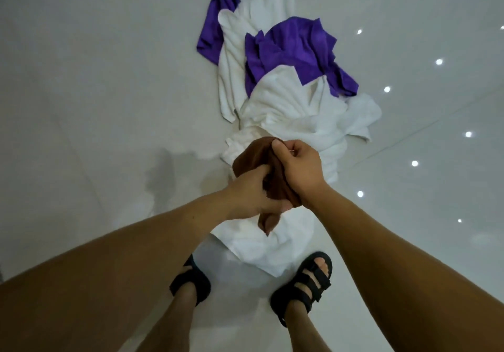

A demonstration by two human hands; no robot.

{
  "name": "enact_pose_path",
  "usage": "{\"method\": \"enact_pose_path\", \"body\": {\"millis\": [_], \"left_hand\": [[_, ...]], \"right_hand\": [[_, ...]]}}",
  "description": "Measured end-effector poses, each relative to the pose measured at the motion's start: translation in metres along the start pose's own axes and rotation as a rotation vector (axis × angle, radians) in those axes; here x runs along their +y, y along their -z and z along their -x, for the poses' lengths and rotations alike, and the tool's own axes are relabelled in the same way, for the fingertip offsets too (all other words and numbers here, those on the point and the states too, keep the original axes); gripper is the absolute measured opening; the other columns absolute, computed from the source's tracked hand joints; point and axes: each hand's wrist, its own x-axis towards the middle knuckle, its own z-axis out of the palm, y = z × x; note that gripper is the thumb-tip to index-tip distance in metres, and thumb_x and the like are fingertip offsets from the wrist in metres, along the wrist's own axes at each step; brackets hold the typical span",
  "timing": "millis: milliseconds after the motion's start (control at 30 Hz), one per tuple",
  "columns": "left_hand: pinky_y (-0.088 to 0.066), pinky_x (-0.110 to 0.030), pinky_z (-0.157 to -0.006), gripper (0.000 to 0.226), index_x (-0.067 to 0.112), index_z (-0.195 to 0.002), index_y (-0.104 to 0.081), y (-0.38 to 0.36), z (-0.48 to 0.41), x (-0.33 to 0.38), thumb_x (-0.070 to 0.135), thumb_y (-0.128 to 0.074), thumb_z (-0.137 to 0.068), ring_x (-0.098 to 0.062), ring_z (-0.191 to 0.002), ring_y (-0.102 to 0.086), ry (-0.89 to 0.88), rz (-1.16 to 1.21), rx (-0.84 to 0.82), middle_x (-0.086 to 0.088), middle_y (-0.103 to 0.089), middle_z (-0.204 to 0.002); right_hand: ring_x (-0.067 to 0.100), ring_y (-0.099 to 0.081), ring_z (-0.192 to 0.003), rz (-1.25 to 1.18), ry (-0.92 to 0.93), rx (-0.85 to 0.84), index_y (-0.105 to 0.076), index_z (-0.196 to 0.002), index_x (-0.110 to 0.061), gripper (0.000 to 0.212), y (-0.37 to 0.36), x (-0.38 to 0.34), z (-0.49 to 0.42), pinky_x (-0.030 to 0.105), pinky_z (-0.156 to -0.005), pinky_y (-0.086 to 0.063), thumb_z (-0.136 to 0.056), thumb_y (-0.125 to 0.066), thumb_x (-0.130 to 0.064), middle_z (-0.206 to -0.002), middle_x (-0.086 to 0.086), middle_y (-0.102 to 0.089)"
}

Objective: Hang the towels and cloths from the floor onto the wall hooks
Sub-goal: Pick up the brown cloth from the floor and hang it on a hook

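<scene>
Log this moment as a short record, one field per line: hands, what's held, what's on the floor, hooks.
held item: brown cloth, bunched, lifted above the pile
left hand: grips the cloth's lower part
right hand: pinches its upper edge
on the floor: white towels with purple cloths lying over them, crumpled in one heap
feet: black sandals, at the near end of the heap
wall hooks: not in view

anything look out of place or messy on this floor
White towels and purple cloths lie crumpled in one heap on the tiled floor. Left hand and right hand grip a brown cloth above it. A darker patch left of the heap may be wet or a reflection.
</scene>
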Motion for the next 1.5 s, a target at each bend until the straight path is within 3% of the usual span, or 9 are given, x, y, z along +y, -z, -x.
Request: {"method": "enact_pose_path", "body": {"millis": [200, 367, 567, 767, 1033, 1133, 1233, 1367, 1500], "left_hand": [[-0.047, -0.020, -0.060, 0.017, 0.020, -0.100, -0.056, 0.051, 0.095, 0.064, 0.023, -0.063, -0.085, -0.005, -0.070, -0.059, -0.117, 0.004, 0.235, 0.002, -0.065, -0.082], [-0.051, -0.036, -0.073, 0.016, 0.012, -0.102, -0.057, 0.118, 0.173, 0.119, 0.023, -0.047, -0.098, -0.018, -0.080, -0.062, -0.134, 0.163, 0.434, -0.011, -0.066, -0.090], [-0.053, -0.043, -0.078, 0.025, 0.013, -0.086, -0.059, 0.204, 0.270, 0.172, 0.017, -0.040, -0.101, -0.026, -0.085, -0.060, -0.138, 0.359, 0.510, -0.011, -0.063, -0.088], [-0.049, -0.029, -0.069, 0.028, 0.020, -0.089, -0.057, 0.263, 0.363, 0.204, 0.033, -0.036, -0.101, -0.015, -0.083, -0.059, -0.173, 0.043, 0.665, -0.001, -0.063, -0.090], [-0.047, -0.027, -0.067, 0.024, 0.027, -0.089, -0.054, 0.295, 0.476, 0.234, 0.037, -0.035, -0.100, -0.017, -0.085, -0.058, -0.158, 0.001, 0.871, 0.001, -0.058, -0.087], [-0.050, -0.024, -0.064, 0.030, 0.035, -0.084, -0.056, 0.285, 0.533, 0.242, 0.064, -0.056, -0.078, -0.011, -0.079, -0.063, -0.223, -0.198, 0.833, 0.011, -0.062, -0.080], [-0.055, -0.028, -0.069, 0.023, 0.052, -0.084, -0.051, 0.262, 0.581, 0.252, 0.072, -0.058, -0.074, -0.006, -0.079, -0.063, -0.099, -0.541, 0.769, 0.018, -0.062, -0.086], [-0.054, -0.040, -0.087, 0.020, 0.039, -0.090, -0.071, 0.228, 0.641, 0.261, 0.049, -0.054, -0.091, -0.019, -0.094, -0.065, -0.053, -0.324, 0.867, 0.000, -0.069, -0.105], [-0.051, -0.023, -0.062, 0.018, 0.017, -0.069, -0.075, 0.187, 0.699, 0.252, 0.018, -0.064, -0.083, -0.015, -0.070, -0.067, -0.070, 0.109, 0.834, 0.004, -0.070, -0.070]], "right_hand": [[0.017, -0.068, -0.091, -0.124, -0.045, -0.033, -0.063, -0.108, -0.021, 0.023, 0.011, -0.121, 0.064, 0.040, -0.087, -0.057, -0.088, -0.067, -0.031, -0.096, 0.001, -0.070], [0.009, -0.072, -0.075, -0.419, 0.043, -0.284, -0.054, -0.128, -0.019, 0.044, 0.002, -0.226, 0.133, 0.020, -0.055, -0.054, -0.087, -0.071, -0.022, -0.103, 0.013, -0.069], [0.011, -0.072, -0.084, -0.122, 0.300, -0.267, -0.065, -0.109, -0.011, 0.025, -0.026, -0.337, 0.195, 0.025, -0.071, -0.056, -0.086, -0.066, -0.003, -0.089, -0.001, -0.075], [0.024, -0.068, -0.091, -0.083, 0.399, -0.270, -0.063, -0.097, -0.016, 0.007, -0.052, -0.421, 0.254, 0.038, -0.080, -0.057, -0.094, -0.057, -0.015, -0.094, 0.006, -0.071], [0.005, -0.064, -0.074, 0.475, 0.703, -0.432, -0.063, -0.093, -0.027, 0.019, -0.047, -0.502, 0.336, 0.013, -0.061, -0.043, -0.082, -0.074, -0.038, -0.082, -0.012, -0.066], [0.006, -0.055, -0.074, 0.870, 0.855, -0.310, -0.064, -0.104, -0.031, 0.013, -0.036, -0.522, 0.360, 0.014, -0.055, -0.034, -0.091, -0.064, -0.031, -0.089, -0.008, -0.062], [0.013, -0.053, -0.084, 0.859, 1.083, -0.070, -0.069, -0.109, -0.029, 0.020, -0.027, -0.525, 0.391, 0.019, -0.061, -0.034, -0.094, -0.056, -0.026, -0.086, -0.009, -0.052], [0.022, -0.052, -0.084, 0.811, 1.202, 0.138, -0.068, -0.106, -0.022, 0.022, -0.018, -0.522, 0.431, 0.030, -0.069, -0.041, -0.094, -0.054, -0.032, -0.102, 0.006, -0.059], [0.032, -0.066, -0.084, 0.640, 0.956, -0.166, -0.065, -0.097, -0.014, 0.032, -0.022, -0.525, 0.474, 0.044, -0.078, -0.056, -0.095, -0.045, -0.039, -0.092, 0.010, -0.070]]}}
